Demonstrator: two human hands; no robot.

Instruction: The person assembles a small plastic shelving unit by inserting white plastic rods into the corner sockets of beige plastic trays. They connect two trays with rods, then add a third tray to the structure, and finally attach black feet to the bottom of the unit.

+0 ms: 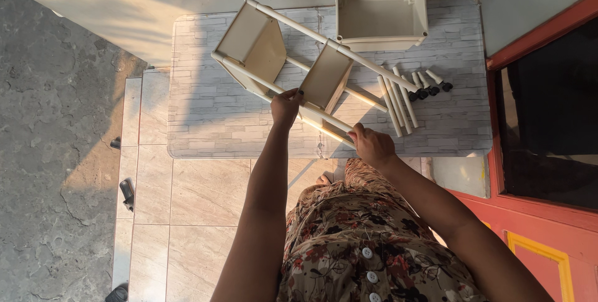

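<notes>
A cream plastic shelf rack [268, 49] lies tilted on a brick-patterned mat [205, 115], with two trays joined by white poles. My left hand [285, 106] grips a pole beside the nearer tray [326, 79]. My right hand [371, 145] holds the lower end of a pole at the mat's near edge. A third, loose tray [381, 16] stands at the far side of the mat. Several loose white poles [396, 99] lie to the right of the rack, close to my right hand.
Short pegs with black wheels [430, 85] lie beside the loose poles. A red door frame [536, 171] runs along the right. Beige floor tiles [187, 202] lie under me, with rough grey ground [56, 152] and dark sandals [126, 191] at the left.
</notes>
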